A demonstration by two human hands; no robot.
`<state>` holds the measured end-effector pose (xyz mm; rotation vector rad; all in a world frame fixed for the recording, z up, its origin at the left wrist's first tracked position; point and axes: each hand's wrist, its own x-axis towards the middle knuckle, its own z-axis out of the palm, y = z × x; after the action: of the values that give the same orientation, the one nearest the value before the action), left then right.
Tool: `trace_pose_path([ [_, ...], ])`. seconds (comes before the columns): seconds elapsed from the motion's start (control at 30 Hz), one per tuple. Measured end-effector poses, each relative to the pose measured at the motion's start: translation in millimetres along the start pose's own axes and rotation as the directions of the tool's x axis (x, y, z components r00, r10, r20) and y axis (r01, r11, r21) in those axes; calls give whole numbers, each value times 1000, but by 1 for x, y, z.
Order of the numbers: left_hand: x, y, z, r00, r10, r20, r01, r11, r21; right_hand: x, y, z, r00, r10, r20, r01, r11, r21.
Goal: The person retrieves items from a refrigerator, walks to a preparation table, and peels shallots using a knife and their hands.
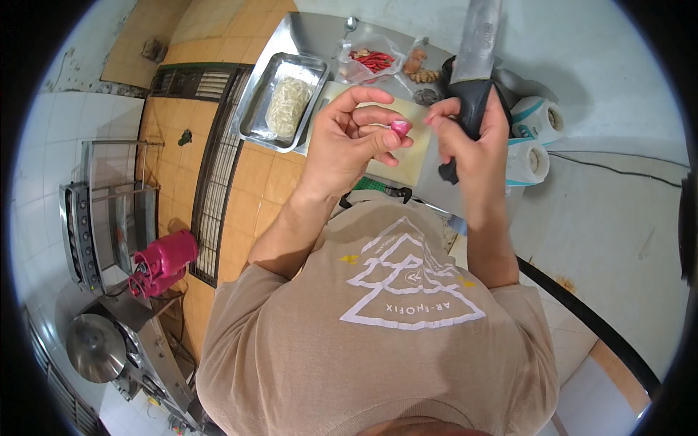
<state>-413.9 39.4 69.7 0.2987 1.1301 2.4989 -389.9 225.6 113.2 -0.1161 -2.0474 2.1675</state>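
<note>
My left hand (342,142) pinches a small pink shallot (400,128) between thumb and fingers, above a pale yellow cutting board (411,166). Close by on the right, my right hand (476,149) grips a knife by its black handle (472,102). The broad metal blade (478,40) points up, away from my body, and stays apart from the shallot. Part of the board is hidden behind my hands.
Left of the board, a metal tray (265,83) holds a bundle of pale noodles (289,107). Red chillies (374,60) lie in a plastic bag, near ginger-like roots (423,75). A spoon (351,24) lies behind. Paper rolls (529,161) stand at right; a pink gas cylinder (166,261) stands left.
</note>
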Motion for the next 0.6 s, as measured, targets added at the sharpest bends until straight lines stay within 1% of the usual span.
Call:
trace_pose_path([
  [0.03,0,1,0,1000,-11,3,11,1000,-18,6,4,-5,999,3,-45,-4,999,-32],
  [0.07,-1,3,1,1000,-22,6,23,999,-37,14,19,-16,993,-32,-115,22,996,-88],
  [0.1,-1,5,1,999,-30,10,30,999,-42,26,36,-31,983,-49,-178,13,980,-198],
  [0.13,-2,7,1,999,-37,13,37,998,-47,41,60,-48,961,-126,-245,42,946,-322],
  [0.17,-2,9,2,999,-45,17,45,998,-53,60,91,-76,947,-154,-281,8,887,-461],
  [0.23,-3,12,6,998,-57,22,58,997,-53,87,143,-127,915,-227,-335,-52,755,-653],
  [0.3,-2,15,9,997,-65,36,67,996,-60,102,173,-161,879,-309,-363,-91,639,-764],
  [0.37,-2,18,11,996,-67,51,71,995,-76,106,182,-178,871,-274,-409,-183,590,-786],
  [0.4,-3,19,13,997,-66,38,68,996,-49,109,187,-186,866,-255,-430,-228,563,-794],
  [0.5,-3,23,17,999,-49,13,49,998,37,118,212,-214,876,-202,-438,-288,511,-810],
  [0.53,-3,22,17,999,-32,14,31,997,70,120,218,-220,876,-233,-421,-289,445,-848],
  [0.6,-3,22,19,1000,-3,14,1,995,102,123,226,-230,885,-222,-409,-281,444,-851],
])
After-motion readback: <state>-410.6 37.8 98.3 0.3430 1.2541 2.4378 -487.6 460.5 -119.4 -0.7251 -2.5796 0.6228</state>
